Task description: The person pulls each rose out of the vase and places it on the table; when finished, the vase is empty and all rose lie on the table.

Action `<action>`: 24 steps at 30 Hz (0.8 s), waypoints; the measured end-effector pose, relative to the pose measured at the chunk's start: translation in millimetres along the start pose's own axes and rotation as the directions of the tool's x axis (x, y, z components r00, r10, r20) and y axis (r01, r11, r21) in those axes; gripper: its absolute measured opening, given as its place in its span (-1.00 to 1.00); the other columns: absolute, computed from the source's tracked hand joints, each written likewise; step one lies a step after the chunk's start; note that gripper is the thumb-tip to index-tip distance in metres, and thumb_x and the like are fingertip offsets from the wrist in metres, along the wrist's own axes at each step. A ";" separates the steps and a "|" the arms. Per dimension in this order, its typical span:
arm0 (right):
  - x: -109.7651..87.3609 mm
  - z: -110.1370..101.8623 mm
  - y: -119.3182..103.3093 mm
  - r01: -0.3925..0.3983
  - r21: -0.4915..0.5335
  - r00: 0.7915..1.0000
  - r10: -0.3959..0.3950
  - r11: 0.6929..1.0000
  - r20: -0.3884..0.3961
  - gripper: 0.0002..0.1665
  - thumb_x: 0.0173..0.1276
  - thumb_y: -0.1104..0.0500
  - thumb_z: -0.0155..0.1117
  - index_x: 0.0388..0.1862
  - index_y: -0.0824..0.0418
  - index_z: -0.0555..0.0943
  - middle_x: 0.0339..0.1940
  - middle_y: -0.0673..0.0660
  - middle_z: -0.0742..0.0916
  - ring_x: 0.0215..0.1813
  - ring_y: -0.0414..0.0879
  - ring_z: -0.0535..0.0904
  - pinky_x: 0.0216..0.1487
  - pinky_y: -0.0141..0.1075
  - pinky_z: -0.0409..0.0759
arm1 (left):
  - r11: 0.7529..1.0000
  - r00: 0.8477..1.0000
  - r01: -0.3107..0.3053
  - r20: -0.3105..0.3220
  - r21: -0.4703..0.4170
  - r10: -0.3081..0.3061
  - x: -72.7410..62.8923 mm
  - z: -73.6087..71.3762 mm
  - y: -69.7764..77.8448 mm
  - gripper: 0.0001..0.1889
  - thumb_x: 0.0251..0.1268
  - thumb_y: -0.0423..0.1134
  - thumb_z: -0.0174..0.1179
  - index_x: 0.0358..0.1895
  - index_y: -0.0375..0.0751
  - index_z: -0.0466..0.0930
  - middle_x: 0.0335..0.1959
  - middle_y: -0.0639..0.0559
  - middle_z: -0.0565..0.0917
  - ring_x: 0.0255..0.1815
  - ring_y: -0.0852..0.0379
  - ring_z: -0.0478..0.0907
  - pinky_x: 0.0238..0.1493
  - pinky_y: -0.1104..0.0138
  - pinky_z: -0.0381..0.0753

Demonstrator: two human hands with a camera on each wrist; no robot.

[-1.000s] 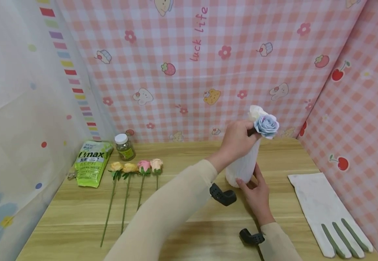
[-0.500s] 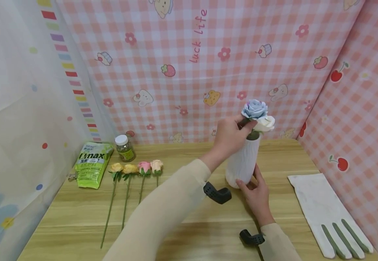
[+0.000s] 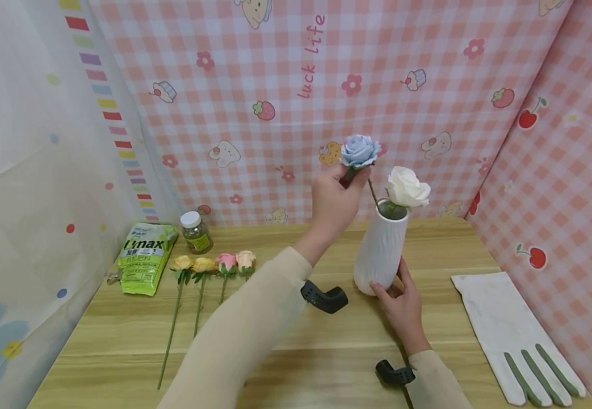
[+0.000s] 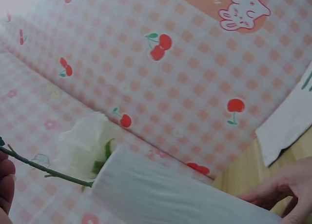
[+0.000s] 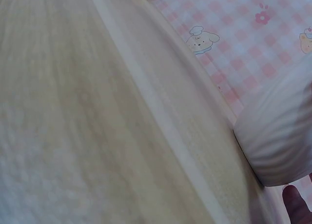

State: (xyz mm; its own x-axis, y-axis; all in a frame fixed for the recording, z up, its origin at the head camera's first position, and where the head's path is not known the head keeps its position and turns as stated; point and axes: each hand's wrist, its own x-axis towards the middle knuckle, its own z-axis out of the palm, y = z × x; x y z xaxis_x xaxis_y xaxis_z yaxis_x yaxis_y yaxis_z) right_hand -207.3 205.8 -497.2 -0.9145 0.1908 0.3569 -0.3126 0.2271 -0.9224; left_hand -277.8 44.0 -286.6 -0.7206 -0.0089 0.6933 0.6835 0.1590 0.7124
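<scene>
Blue rose (image 3: 360, 151): up and left it comes, clear of its white neighbour, where half a second ago the two blooms crowded together.
Left hand (image 3: 334, 200): pinching right under the blue bloom.
Stem (image 3: 373, 192): now in sight, slanting to the vase mouth; how deep it goes, I can't tell.
Right hand (image 3: 400, 307): no shift, gripping the white vase (image 3: 380, 255) low, right of centre on the table (image 3: 321, 369).
White rose (image 3: 408, 187): in the vase, leaning right.
Arrangement: blue isn't seated, I'd judge.
</scene>
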 end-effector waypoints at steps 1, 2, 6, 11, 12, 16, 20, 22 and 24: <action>0.1 0.0 0.3 0.002 0.000 1.000 -0.002 1.000 -0.001 -0.01 0.17 0.31 0.44 0.50 0.27 0.13 0.43 0.24 0.36 0.18 0.20 0.49 -0.02 -0.50 0.53 | 1.000 1.000 0.007 -0.022 -0.018 -0.008 1.4 -2.8 -0.1 -0.81 0.31 -0.26 0.25 -0.18 -0.35 0.69 -0.39 -0.07 0.72 -0.52 0.27 0.57 -0.48 0.42 0.59; 0.0 0.0 0.6 0.003 0.001 1.000 -0.003 1.000 -0.002 -0.02 0.17 0.31 0.44 0.50 0.26 0.13 0.43 0.24 0.36 0.17 0.20 0.50 -0.02 -0.50 0.53 | 0.999 0.999 0.017 -0.044 -0.037 -0.019 2.7 -5.5 -0.1 -0.81 0.31 -0.26 0.25 -0.18 -0.36 0.69 -0.39 -0.08 0.73 -0.50 0.24 0.59 -0.47 0.41 0.60; 0.4 0.3 0.9 0.005 -0.002 1.000 -0.005 1.000 -0.006 -0.02 0.17 0.33 0.44 0.50 0.27 0.14 0.42 0.26 0.37 0.15 0.21 0.51 -0.01 -0.49 0.53 | 0.992 0.990 0.072 -0.115 -0.103 -0.084 8.3 -17.7 0.5 -0.78 0.31 -0.23 0.25 -0.17 -0.36 0.69 -0.40 -0.11 0.73 -0.45 0.14 0.64 -0.42 0.37 0.62; 0.8 0.6 0.3 -0.003 -0.014 1.000 0.003 1.000 -0.009 -0.01 0.16 0.33 0.44 0.50 0.30 0.14 0.43 0.28 0.36 0.18 0.22 0.49 0.00 -0.50 0.52 | 0.988 0.975 0.082 -0.195 -0.130 -0.107 14.1 -33.5 0.0 -0.79 0.32 -0.23 0.24 -0.17 -0.35 0.67 -0.35 -0.10 0.73 -0.43 0.09 0.66 -0.34 0.34 0.66; 0.8 0.6 0.1 -0.004 -0.015 1.000 0.004 1.000 -0.009 -0.01 0.16 0.33 0.44 0.50 0.30 0.14 0.43 0.28 0.35 0.18 0.21 0.48 0.00 -0.51 0.52 | 0.987 0.972 0.076 -0.212 -0.142 -0.106 15.3 -36.6 -0.5 -0.79 0.32 -0.24 0.23 -0.18 -0.37 0.67 -0.34 -0.11 0.73 -0.43 0.09 0.66 -0.31 0.33 0.67; 0.9 0.6 -0.8 0.002 -0.010 1.000 -0.002 1.000 -0.009 -0.01 0.16 0.34 0.44 0.50 0.30 0.13 0.42 0.28 0.36 0.23 0.20 0.44 0.00 -0.52 0.51 | 0.978 0.956 0.078 -0.262 -0.194 -0.128 19.1 -50.7 -3.6 -0.80 0.35 -0.28 0.20 -0.19 -0.40 0.66 -0.33 -0.16 0.72 -0.43 0.09 0.65 -0.25 0.26 0.68; 1.3 0.4 -0.3 0.010 -0.014 1.000 -0.010 1.000 -0.009 -0.01 0.16 0.35 0.44 0.49 0.31 0.13 0.41 0.29 0.37 0.26 0.18 0.42 0.01 -0.53 0.50 | 0.960 0.932 0.140 -0.294 -0.241 -0.210 20.1 -67.2 -8.9 -0.79 0.36 -0.23 0.19 -0.18 -0.34 0.65 -0.36 -0.16 0.70 -0.43 0.06 0.63 -0.24 0.26 0.67; 1.3 0.2 0.2 0.011 -0.015 1.000 -0.011 1.000 -0.008 -0.01 0.16 0.35 0.44 0.50 0.31 0.13 0.41 0.29 0.38 0.26 0.17 0.42 0.00 -0.53 0.50 | 0.948 0.916 0.177 -0.309 -0.263 -0.257 20.0 -75.8 -12.8 -0.80 0.37 -0.21 0.19 -0.19 -0.31 0.65 -0.40 -0.13 0.68 -0.44 0.05 0.62 -0.28 0.29 0.67; 1.3 0.0 0.4 0.009 -0.016 1.000 -0.009 1.000 -0.007 -0.01 0.16 0.34 0.44 0.50 0.31 0.13 0.41 0.28 0.37 0.26 0.17 0.42 0.00 -0.54 0.50 | 0.937 0.900 0.199 -0.324 -0.287 -0.291 19.8 -84.2 -16.4 -0.80 0.37 -0.19 0.19 -0.20 -0.29 0.65 -0.43 -0.14 0.66 -0.45 0.04 0.62 -0.30 0.30 0.67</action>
State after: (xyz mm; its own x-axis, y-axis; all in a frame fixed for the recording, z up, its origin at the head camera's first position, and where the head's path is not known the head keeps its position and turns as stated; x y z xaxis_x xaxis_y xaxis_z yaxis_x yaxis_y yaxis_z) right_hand -208.6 206.2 -497.1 -0.9096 0.1957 0.3665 -0.3168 0.2437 -0.9166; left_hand -293.4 -41.9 -275.5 -0.8097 -0.3737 0.4524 0.5303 -0.1361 0.8368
